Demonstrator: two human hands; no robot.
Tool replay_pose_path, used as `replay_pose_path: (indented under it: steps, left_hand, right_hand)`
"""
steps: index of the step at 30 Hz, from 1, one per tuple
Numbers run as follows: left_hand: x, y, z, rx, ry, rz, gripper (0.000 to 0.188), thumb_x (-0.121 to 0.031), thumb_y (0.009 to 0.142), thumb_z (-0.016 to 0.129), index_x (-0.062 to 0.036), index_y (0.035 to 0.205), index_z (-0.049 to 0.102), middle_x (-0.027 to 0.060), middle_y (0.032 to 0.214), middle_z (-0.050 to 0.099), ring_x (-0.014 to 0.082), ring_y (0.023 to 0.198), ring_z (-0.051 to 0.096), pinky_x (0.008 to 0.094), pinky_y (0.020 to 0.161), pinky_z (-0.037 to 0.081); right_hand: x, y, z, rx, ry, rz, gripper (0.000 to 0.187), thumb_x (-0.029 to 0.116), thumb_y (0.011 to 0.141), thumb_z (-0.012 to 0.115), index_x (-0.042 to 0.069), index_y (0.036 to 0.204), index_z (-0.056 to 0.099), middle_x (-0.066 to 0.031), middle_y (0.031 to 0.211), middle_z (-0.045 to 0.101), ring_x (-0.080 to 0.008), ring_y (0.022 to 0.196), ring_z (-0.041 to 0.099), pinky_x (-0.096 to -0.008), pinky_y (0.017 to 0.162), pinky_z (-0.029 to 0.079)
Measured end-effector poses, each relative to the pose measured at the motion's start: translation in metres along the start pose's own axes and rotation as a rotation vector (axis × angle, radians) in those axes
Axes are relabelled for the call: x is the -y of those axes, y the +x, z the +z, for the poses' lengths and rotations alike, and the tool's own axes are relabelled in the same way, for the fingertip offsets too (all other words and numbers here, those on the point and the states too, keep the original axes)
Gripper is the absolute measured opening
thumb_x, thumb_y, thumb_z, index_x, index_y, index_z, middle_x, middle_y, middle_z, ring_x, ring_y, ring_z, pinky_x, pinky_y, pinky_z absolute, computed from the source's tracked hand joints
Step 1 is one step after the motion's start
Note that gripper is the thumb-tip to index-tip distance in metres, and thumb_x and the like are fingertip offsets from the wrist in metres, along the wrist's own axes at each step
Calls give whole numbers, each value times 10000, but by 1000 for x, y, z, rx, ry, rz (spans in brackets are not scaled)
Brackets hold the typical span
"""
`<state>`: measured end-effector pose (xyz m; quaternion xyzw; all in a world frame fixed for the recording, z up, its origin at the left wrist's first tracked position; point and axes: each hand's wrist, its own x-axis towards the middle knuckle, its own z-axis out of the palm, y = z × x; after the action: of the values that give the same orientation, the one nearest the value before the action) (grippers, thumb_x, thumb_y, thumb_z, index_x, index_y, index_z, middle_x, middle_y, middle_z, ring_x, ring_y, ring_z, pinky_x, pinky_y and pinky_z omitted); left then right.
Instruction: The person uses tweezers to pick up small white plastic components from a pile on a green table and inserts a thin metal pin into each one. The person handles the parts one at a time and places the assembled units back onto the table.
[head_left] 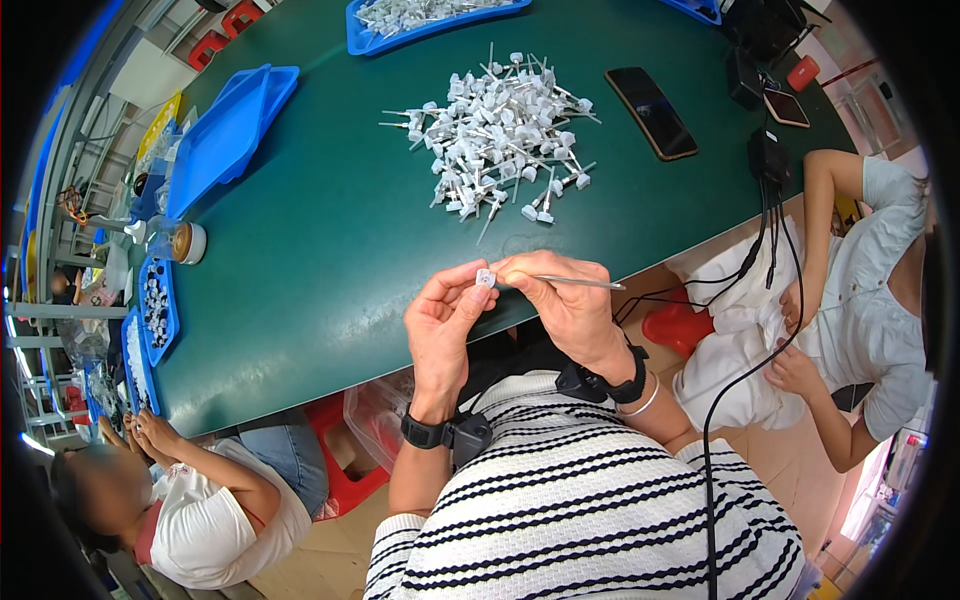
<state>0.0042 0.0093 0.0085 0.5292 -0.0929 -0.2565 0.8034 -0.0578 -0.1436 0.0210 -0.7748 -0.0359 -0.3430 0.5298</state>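
At the table's near edge, a small square white plastic part (485,278) sits pinched between the thumb and forefinger of my left hand (442,322). Close beside it, my right hand (577,315) is closed on a slim metal rod-like tool (592,283), whose end sticks out to the right. The fingertips of my right hand come up to the white part; whether the tool's other end touches it is hidden by the fingers. Just beyond both hands lies a loose pile of white plastic parts with thin stems (505,130).
Blue trays (222,140) stand at the left, and another blue tray (440,38) holds similar parts at the back. A phone (652,112) lies right of the pile. Black cables (770,230) hang over the right edge. People sit on both sides.
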Motion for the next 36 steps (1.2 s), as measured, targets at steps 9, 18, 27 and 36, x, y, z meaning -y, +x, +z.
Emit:
replay_pose_path:
  steps: [9,18,27,36]
  left_hand:
    - [0,-1,3,-17,93,111,285,-11,911,687,54,1180,621,111,1058,691,139,924,667,258,824,545]
    - [2,2,6,-59,14,71,322,-8,916,678,48,1220,588,109,1074,682,136,939,666,253,832,547]
    - [6,4,7,-31,-33,81,331,11,898,692,49,1209,585,112,1074,680,140,972,662,261,880,537]
    - [5,2,6,-72,-14,89,287,6,906,674,42,1179,594,140,1100,672,156,989,655,288,888,543]
  right_hand:
    - [0,1,6,-21,-25,25,84,55,900,683,2,964,692,-100,922,725,-227,761,706,-304,652,560]
    - [10,-8,6,-162,86,101,173,99,967,621,-56,1013,682,-138,1006,729,-211,871,710,-308,790,574]
    - [6,-7,12,-137,81,103,189,121,974,617,-53,1015,679,-131,985,734,-204,884,710,-305,794,574]
    - [5,-11,13,-160,123,121,166,92,965,624,-52,1026,676,-138,1001,727,-197,866,706,-301,777,570]
